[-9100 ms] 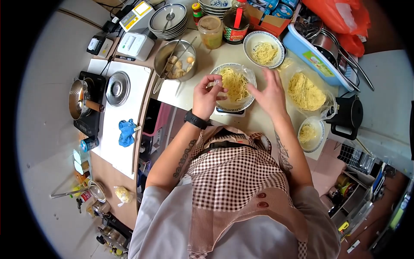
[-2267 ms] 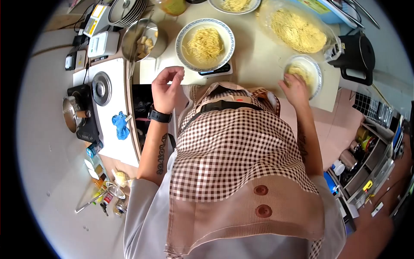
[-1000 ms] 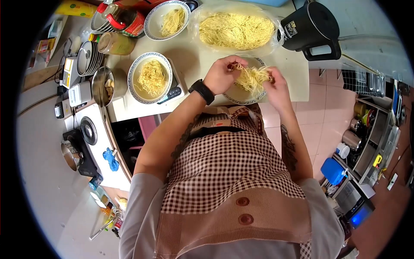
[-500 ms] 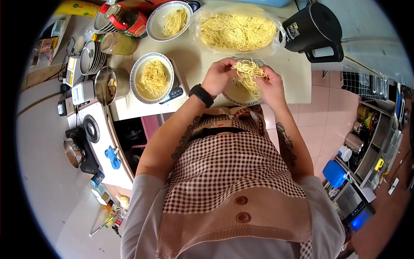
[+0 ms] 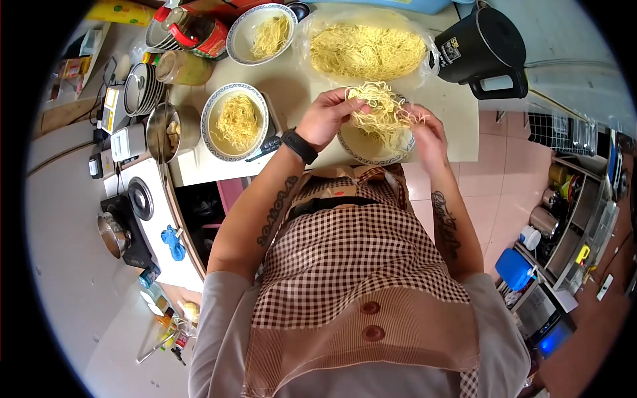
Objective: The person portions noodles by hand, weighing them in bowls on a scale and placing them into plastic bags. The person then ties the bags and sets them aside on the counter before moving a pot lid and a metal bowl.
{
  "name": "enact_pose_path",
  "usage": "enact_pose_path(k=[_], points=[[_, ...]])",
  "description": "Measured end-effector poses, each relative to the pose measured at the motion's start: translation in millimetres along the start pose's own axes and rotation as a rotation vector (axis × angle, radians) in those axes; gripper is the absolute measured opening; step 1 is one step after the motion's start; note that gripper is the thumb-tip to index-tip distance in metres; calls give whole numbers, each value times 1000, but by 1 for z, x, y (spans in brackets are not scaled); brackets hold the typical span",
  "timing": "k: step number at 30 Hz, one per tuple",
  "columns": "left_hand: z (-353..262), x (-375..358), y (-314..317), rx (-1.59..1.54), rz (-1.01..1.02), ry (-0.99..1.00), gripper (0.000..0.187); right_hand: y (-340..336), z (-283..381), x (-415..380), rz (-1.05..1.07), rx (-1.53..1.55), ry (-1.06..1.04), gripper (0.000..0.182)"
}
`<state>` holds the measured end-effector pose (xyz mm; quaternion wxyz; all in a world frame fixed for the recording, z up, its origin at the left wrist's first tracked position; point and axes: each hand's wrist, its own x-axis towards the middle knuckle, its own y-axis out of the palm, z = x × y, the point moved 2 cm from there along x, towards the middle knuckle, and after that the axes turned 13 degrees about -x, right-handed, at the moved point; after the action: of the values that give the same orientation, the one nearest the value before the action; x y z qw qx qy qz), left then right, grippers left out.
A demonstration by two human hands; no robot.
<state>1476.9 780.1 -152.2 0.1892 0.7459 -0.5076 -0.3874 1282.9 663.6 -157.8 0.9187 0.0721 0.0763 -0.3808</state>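
A loose tangle of yellow noodles [image 5: 377, 109] is stretched between my two hands, above a patterned-rim bowl [image 5: 371, 158]. My left hand [image 5: 328, 118], with a black band on its wrist, pinches the tangle's left side. On the right side, strands lie across the fingers of my right hand [image 5: 428, 132], which is slightly blurred and curled around them. Behind the hands lies a clear plastic bag filled with noodles [image 5: 368, 52]. To the left, another bowl of noodles [image 5: 237, 123] rests on a kitchen scale [image 5: 269, 142].
A third noodle bowl [image 5: 271, 36] stands at the back. A black kettle [image 5: 481, 46] occupies the back right corner. Along the left are a sauce bottle [image 5: 196, 32], a jar [image 5: 184, 67], a metal pot [image 5: 189, 126] and stacked plates [image 5: 141, 89]. The table's right edge [image 5: 476, 132] borders the floor.
My hands have moved apart and the noodle tangle is spread wider and looser. My left hand has shifted left, my right hand a little to the right.
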Motion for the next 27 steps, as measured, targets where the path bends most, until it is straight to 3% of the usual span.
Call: enact_pose_path(k=[2, 5, 9, 14, 17, 18, 21, 27], points=[[1, -4, 15, -134, 66, -17, 20, 28, 18, -9, 1, -64, -22, 27], [5, 2, 19, -137, 41, 109, 19, 29, 8, -6, 127, -739, 26, 35], [-8, 2, 13, 330, -165, 78, 22, 26, -10, -15, 164, -447, 7, 28], [-8, -6, 18, 309, -43, 28, 43, 25, 23, -18, -215, 332, 66, 15], [4, -9, 12, 247, 33, 5, 42, 11, 34, -13, -166, 570, 9, 12], [8, -8, 6, 261, 33, -9, 40, 7, 39, -10, -268, 584, 1, 6], [18, -3, -4, 235, -27, -79, 35, -11, 58, -6, -164, 455, -105, 5], [40, 5, -11, 789, 27, 155, 39, -15, 123, 0, -187, 393, -255, 6]])
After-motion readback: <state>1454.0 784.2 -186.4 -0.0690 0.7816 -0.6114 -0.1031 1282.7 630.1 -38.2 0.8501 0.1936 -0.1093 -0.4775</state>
